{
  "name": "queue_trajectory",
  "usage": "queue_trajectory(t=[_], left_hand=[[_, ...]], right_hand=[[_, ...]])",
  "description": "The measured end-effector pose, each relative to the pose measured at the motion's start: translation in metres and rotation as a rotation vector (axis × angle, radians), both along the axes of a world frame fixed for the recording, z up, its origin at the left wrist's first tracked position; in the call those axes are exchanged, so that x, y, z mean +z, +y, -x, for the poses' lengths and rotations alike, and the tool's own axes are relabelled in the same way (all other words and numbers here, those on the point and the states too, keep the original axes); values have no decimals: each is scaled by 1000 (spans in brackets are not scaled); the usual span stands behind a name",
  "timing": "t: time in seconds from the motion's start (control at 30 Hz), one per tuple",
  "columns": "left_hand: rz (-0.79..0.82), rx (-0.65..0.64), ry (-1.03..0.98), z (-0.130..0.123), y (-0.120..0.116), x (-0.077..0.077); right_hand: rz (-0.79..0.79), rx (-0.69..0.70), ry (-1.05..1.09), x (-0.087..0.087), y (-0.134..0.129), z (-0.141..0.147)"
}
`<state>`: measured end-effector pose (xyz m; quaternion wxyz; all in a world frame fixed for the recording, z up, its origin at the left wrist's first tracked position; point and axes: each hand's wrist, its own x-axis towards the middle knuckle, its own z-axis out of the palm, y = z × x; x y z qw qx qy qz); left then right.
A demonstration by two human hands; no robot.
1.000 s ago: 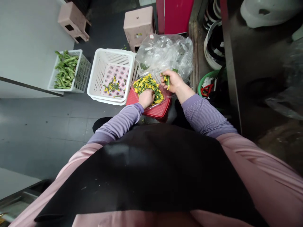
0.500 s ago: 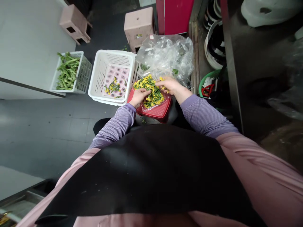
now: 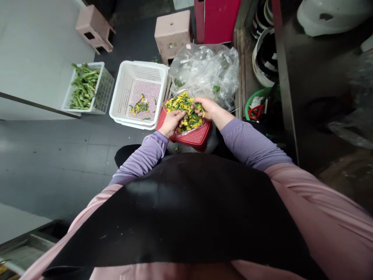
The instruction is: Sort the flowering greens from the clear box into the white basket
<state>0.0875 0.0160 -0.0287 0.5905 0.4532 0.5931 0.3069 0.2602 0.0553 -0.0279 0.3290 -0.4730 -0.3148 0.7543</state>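
Observation:
A heap of green pieces with yellow flowers (image 3: pixel 178 102) lies on clear plastic over a red stool (image 3: pixel 196 137). My left hand (image 3: pixel 172 121) is over the heap's left side, its fingers pinched on a green piece with a yellow flower. On the right of the heap, my right hand (image 3: pixel 207 109) is closed around several flowered green pieces. Left of the stool, a white perforated basket (image 3: pixel 115 102) holds a few more of these pieces. A crumpled clear plastic bag (image 3: pixel 201 64) lies just beyond the heap.
Thick green stalks fill a smaller white basket (image 3: pixel 105 91) at the left. Two pink stools (image 3: pixel 172 29) stand farther back. To the right are a green tub (image 3: pixel 250 102) with red-handled items, a white bucket (image 3: pixel 258 70) and a dark metal edge (image 3: pixel 287 85).
My left hand has turned slightly, and a yellow flower now shows below its fingertips. The fingers of my right hand have curled in around the flowered pieces.

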Motion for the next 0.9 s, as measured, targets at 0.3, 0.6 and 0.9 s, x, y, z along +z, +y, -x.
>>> queue_trajectory(t=[0.3,0.6,0.9], left_hand=[[-228,-197,194,-33,29,14],[-511,-546,931,-19,24,-24],[-439,-481,559,7,33,4]], right_hand=[[-72,-54,-5,4,-3,-4],[-40,-177,68,14,13,-23],[-37,-14,-76,5,0,-8]])
